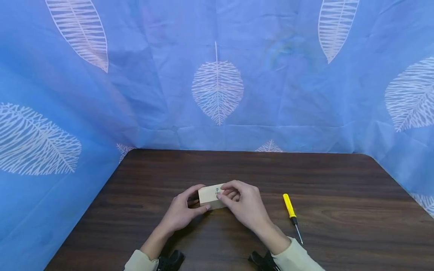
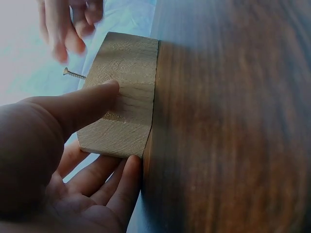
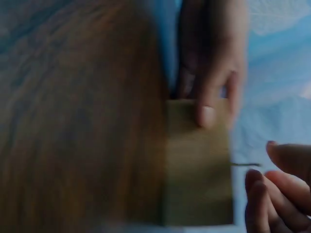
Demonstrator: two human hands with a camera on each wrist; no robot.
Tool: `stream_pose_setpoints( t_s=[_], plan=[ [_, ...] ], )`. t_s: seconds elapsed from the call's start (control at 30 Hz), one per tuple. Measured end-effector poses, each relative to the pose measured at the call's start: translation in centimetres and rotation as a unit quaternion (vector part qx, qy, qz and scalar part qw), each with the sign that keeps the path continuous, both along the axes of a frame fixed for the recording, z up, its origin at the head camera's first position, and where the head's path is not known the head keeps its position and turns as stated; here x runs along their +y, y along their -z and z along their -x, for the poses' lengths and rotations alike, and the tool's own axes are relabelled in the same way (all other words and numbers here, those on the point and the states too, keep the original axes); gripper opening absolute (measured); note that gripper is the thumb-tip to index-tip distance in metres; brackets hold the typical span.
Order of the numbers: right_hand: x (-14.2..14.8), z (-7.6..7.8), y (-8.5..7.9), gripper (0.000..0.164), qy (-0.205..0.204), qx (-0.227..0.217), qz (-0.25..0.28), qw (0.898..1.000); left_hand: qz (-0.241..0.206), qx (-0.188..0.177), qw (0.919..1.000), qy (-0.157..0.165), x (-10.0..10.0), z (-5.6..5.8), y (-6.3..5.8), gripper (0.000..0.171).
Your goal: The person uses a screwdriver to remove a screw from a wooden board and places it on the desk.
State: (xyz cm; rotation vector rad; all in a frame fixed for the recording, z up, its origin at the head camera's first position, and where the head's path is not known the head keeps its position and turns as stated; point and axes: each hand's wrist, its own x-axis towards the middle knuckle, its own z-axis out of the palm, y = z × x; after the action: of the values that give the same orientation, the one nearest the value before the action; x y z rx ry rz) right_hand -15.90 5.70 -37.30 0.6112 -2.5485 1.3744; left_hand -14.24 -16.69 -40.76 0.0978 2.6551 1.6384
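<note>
A pale wooden block [image 1: 206, 194] rests on the table, with a screw [image 2: 74, 74] standing up out of its top face. The thumb and fingers of my left hand [image 1: 184, 209] grip the block's left end; the thumb presses on its near side in the left wrist view. Close to the screw, my right hand [image 1: 246, 201] hovers with thumb and fingertips apart. In the right wrist view a gap shows between those fingertips [image 3: 253, 178] and the screw, and nothing is held there.
A screwdriver [image 1: 289, 207] with a yellow and black handle lies on the table to the right of my right hand, its tip toward me. The dark wood-grain table [image 1: 332, 180] is bordered by a blue leaf-patterned cloth [image 1: 156, 86] behind and at the sides.
</note>
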Motion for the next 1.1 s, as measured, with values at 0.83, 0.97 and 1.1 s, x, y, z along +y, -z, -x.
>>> stream_pose_setpoints(
  t_s=[0.83,0.97,1.1],
  plan=[
    [3.7,0.8,-1.8,0.013,0.099,-0.135,0.001,0.986,0.007,-0.002,1.0,-0.004,-0.1,-0.1,0.0,0.06],
    [5.5,0.8,-0.9,0.014,0.114,-0.148,-0.081,0.979,0.007,-0.001,1.0,-0.004,0.0,-0.1,0.0,0.059],
    [6.2,0.8,0.3,0.017,0.117,-0.154,-0.152,0.969,0.006,0.002,1.0,-0.008,0.2,-0.2,0.0,0.059]
  ],
)
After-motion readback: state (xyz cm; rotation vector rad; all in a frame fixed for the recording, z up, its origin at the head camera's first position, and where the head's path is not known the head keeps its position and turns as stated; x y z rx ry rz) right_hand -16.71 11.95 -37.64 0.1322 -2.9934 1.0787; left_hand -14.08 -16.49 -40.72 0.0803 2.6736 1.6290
